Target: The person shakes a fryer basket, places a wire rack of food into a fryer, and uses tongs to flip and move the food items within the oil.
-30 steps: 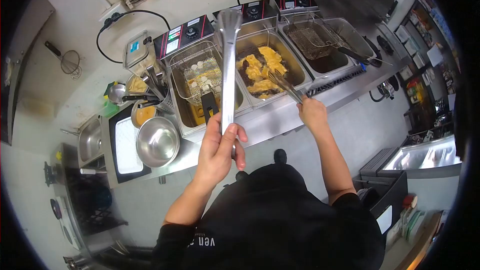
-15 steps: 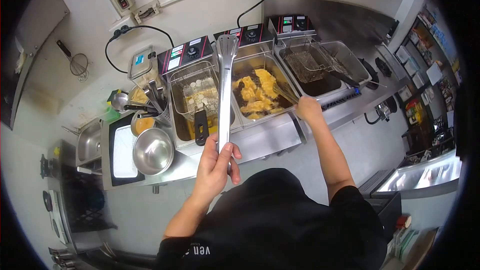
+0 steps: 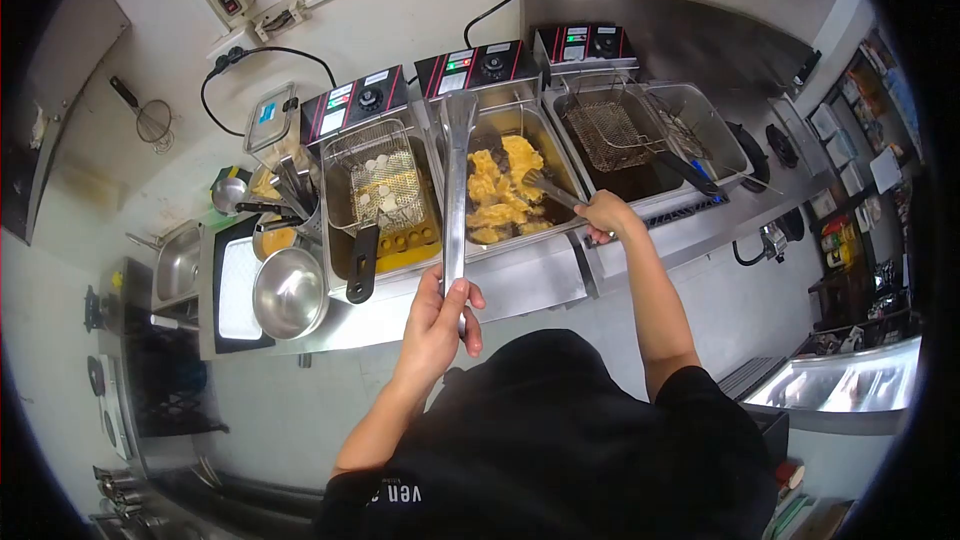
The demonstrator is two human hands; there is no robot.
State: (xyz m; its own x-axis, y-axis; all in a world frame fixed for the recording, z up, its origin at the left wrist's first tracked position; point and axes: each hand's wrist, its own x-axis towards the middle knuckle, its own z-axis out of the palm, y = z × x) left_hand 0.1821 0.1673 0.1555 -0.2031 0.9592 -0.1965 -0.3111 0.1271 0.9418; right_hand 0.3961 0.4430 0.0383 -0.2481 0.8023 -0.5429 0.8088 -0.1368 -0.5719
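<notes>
My left hand (image 3: 435, 325) is closed round the lower end of long metal tongs (image 3: 455, 190), which point up in front of the middle fryer (image 3: 565, 225). My right hand (image 3: 608, 217) grips a second metal utensil (image 3: 552, 190), whose slotted tip touches yellow battered food (image 3: 508, 180) in the middle fryer's dark oil. Left of the tongs, a wire basket (image 3: 375, 165) with a black handle holds several small white round pieces over yellow oil. An unused-looking wire basket (image 3: 605, 135) rests in the right fryer.
A steel bowl (image 3: 290, 292) stands beside a white tray (image 3: 239, 290) at the left. Behind them are a utensil holder (image 3: 305, 205) and a lidded container (image 3: 272, 125). Control boxes (image 3: 477, 70) line the back. A strainer (image 3: 228, 195) lies at the left, and a sink (image 3: 180, 265) is beyond.
The view has shifted. My right hand has moved the utensil's tip about in the battered food, which has shifted in the oil. My left hand keeps hold of the upright tongs.
</notes>
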